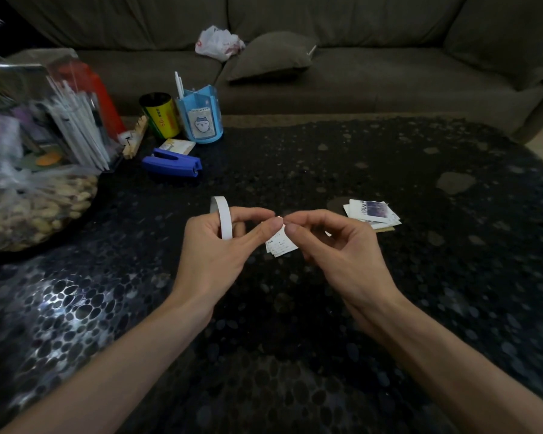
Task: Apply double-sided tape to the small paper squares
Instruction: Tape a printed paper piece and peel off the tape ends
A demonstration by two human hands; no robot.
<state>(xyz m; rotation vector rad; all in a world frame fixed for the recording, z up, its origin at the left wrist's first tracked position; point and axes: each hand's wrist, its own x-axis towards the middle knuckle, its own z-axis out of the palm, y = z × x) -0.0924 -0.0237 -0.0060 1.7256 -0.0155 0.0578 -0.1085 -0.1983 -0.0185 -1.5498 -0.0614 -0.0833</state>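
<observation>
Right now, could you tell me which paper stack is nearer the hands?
The white stack seen between left hand and right hand; the purple-printed stack lies apart, further right.

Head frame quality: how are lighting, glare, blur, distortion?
Head view: dim overall; glare on the glossy table at lower left; the peanut bag at the left edge blurred and lens-stretched; left hand, right hand and the tape roll they hold are sharp.

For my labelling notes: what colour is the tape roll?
The tape roll is white; the head view shows it best.

Home living room, brown sofa point(358, 67) with cushion point(271, 56), dark pebble-patterned coffee table point(420, 277), bag of peanuts point(29, 211)
</observation>
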